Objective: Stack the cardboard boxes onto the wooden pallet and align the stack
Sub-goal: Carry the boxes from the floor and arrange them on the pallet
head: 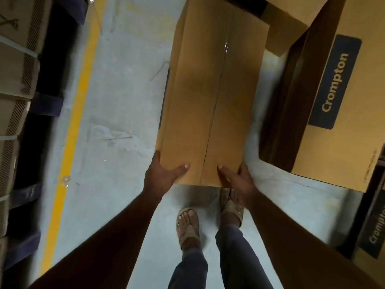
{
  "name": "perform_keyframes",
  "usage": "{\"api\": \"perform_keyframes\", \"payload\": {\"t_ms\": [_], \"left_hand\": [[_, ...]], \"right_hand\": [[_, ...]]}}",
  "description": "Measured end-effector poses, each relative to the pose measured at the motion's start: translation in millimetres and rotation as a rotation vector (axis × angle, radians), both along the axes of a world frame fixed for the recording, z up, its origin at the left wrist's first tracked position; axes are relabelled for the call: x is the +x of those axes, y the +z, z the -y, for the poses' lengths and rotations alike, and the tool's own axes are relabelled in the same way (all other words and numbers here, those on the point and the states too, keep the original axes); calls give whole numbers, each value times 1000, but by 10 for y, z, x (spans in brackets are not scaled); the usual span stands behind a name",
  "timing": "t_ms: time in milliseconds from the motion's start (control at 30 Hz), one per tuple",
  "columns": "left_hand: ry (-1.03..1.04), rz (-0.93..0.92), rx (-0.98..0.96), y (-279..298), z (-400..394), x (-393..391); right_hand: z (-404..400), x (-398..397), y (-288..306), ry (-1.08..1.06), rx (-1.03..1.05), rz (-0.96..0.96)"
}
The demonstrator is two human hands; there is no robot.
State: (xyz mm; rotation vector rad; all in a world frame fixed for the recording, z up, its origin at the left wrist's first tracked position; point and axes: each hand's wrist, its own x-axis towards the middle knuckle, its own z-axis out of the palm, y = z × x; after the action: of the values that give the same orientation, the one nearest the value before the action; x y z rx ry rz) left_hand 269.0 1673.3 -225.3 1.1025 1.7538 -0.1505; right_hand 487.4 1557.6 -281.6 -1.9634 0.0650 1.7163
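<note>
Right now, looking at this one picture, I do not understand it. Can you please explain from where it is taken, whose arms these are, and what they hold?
There is no machine here. A person wears a camera on the head, and it looks forward and down, so you see this person's own two arms and sandalled feet on a grey concrete floor.

Both hands hold one long plain cardboard box by its near end. The left hand takes the left corner and the right hand the right corner, each with its thumb on top. Whether the far end rests on anything cannot be seen.

To the right lies another cardboard box printed "Crompton". A yellow line is painted on the floor to the left, and beyond it stand strapped cartons. A wooden pallet is not clearly visible.
</note>
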Motion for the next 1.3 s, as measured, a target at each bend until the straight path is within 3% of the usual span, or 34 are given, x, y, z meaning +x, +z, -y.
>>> {"api": "perform_keyframes", "payload": {"t_ms": [133, 333, 700, 900, 1300], "left_hand": [[-42, 120, 53, 517, 133, -256], [40, 293, -42, 1503, 468, -625], [43, 466, 59, 3818, 2183, -1270], [124, 545, 169, 4389, 3537, -1491], [141, 628, 361, 5430, 6650, -2017]], "right_hand": [[323, -136, 639, -37, 196, 120], [646, -281, 1866, -45, 250, 121], [2218, -744, 4441, 101, 341, 305], [3351, -881, 5050, 128, 429, 378], [6391, -1402, 6222, 79, 586, 430]]}}
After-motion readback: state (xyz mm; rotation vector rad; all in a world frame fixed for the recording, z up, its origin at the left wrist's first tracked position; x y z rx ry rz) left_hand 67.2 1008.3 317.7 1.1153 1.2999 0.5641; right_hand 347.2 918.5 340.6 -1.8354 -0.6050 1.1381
